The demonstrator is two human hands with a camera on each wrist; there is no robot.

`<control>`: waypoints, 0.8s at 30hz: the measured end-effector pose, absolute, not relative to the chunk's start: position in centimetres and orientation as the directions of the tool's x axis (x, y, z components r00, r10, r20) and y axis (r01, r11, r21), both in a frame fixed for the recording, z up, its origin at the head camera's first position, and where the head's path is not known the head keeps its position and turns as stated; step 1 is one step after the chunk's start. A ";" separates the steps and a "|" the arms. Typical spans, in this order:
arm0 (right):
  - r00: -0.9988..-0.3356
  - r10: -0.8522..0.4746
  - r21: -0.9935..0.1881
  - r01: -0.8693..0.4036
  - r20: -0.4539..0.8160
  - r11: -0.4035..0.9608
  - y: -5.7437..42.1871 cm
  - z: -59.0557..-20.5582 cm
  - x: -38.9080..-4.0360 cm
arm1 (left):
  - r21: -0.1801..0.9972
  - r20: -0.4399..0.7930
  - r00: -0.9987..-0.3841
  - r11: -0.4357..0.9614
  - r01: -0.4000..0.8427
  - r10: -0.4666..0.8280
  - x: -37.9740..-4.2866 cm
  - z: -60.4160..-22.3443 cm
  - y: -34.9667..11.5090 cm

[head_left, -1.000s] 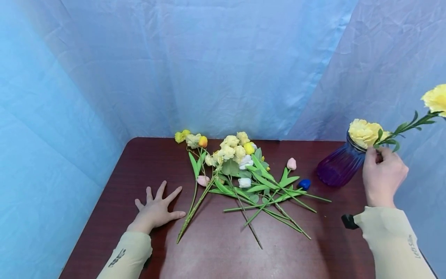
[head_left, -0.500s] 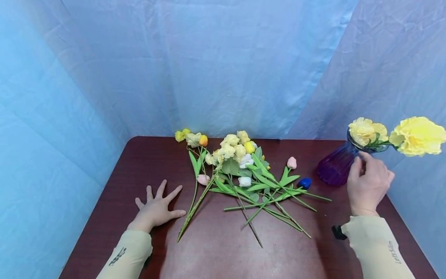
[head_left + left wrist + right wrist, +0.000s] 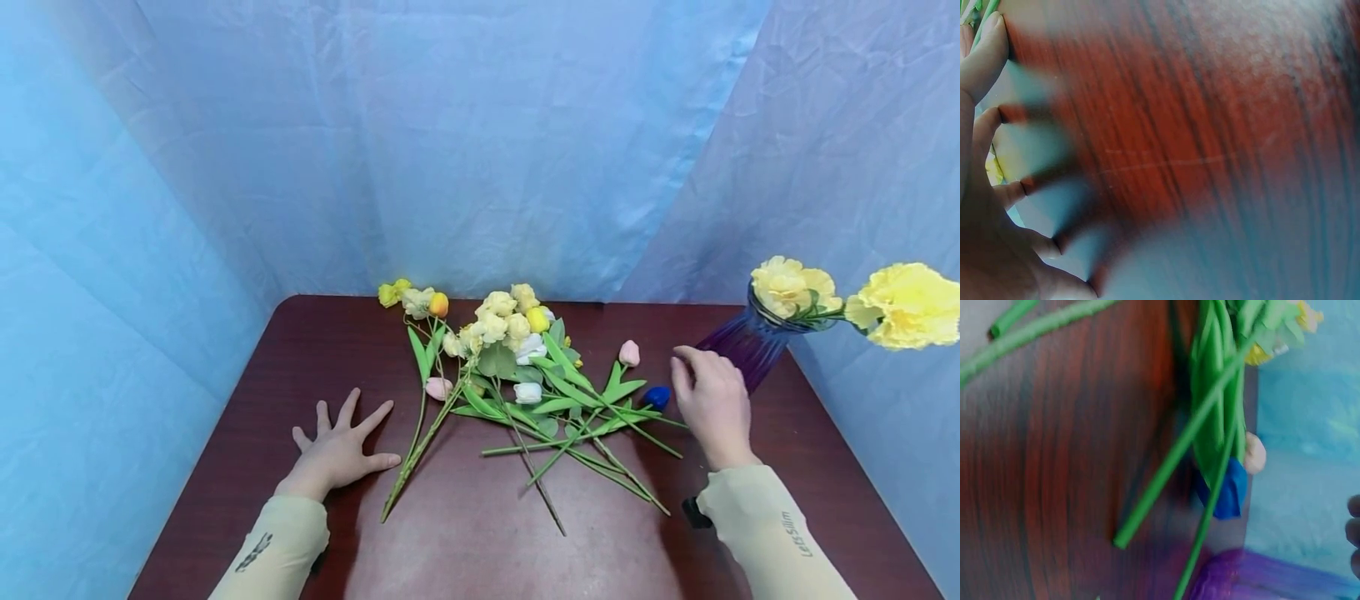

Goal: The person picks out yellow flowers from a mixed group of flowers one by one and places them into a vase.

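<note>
My left hand [image 3: 337, 446] rests flat on the table with its fingers spread; the left wrist view shows the same splayed fingers [image 3: 988, 56] against the wood. My right hand [image 3: 712, 404] hovers between a blue tulip [image 3: 657, 397] and the purple-blue glass vase [image 3: 761, 354], fingers loosely bent and holding nothing. It hides part of the vase's lower body. Yellow carnations [image 3: 907, 307] stand in the vase, one leaning far out to the right. In the right wrist view, the blue tulip [image 3: 1229, 490] lies under crossing green stems near the vase [image 3: 1247, 578].
Several artificial flowers lie piled mid-table: cream roses [image 3: 495, 321], a white tulip [image 3: 527, 392], pink tulips [image 3: 628, 353] and an orange tulip [image 3: 438, 305]. Their stems [image 3: 540, 492] point toward the front. Blue cloth [image 3: 450, 150] hangs behind the dark red table [image 3: 480, 550].
My right hand has let go of the yellow carnation's stem at the vase mouth and moved left and down toward the blue tulip. The carnation's bloom has dropped lower. My left hand stays put.
</note>
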State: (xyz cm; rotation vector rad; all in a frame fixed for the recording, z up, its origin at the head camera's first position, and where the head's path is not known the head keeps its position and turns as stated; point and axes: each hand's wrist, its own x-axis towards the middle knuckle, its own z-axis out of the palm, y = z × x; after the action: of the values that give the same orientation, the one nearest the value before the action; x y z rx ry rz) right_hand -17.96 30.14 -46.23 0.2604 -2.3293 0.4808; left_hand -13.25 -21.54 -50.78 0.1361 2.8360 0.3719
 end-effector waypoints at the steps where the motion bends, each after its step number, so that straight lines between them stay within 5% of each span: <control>1: -0.732 -0.071 -0.262 -0.330 0.678 0.907 29.8 -46.5 -18.0 | 0.264 -0.259 -0.957 0.963 0.057 0.128 -13.2 -50.8 -21.5; 11: -0.932 -0.187 -0.309 -0.285 0.311 0.907 26.9 -48.4 -18.0 | 0.244 -0.256 -0.960 0.968 0.051 0.115 -13.3 -51.0 -21.5; 24: -0.981 -0.162 -0.280 -0.186 0.107 0.942 25.6 -50.0 -18.4 | 0.236 -0.254 -0.962 0.971 0.044 0.105 -13.3 -51.3 -21.5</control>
State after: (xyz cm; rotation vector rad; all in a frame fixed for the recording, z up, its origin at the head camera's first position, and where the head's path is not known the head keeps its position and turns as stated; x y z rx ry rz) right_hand -18.38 25.58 -49.99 0.2711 -3.0139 0.4469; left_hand -13.33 -21.54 -51.29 0.1103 2.8526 0.3331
